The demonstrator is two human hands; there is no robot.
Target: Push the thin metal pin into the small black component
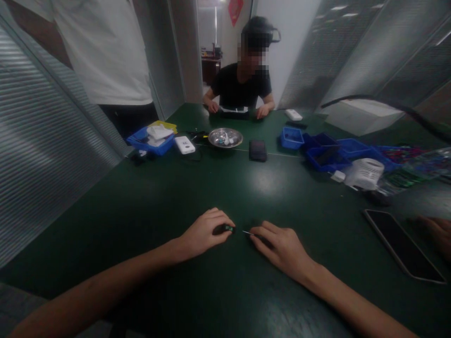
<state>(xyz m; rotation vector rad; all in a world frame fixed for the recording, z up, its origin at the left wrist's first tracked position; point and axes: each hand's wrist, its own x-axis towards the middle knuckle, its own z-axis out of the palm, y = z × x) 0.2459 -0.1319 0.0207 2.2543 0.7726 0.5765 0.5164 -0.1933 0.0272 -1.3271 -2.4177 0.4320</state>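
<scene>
My left hand (203,233) is closed around a small black device (220,229) whose end, facing right, shows a bit of green. Opposite it, my right hand (282,244) grips a small screwdriver (260,238) with a dark handle. The thin metal shaft points left toward the device, and a short gap separates the two. Both hands rest at or just above the dark green table (169,202). Much of the device and the handle is hidden by my fingers.
Across the table sits a person in black (243,89); another in white (105,56) stands at left. A metal bowl (225,145), a black wallet-like item (258,151) and blue bins (291,137) lie farther back. At right are a tablet-like device (401,244) and another person's hand (437,232).
</scene>
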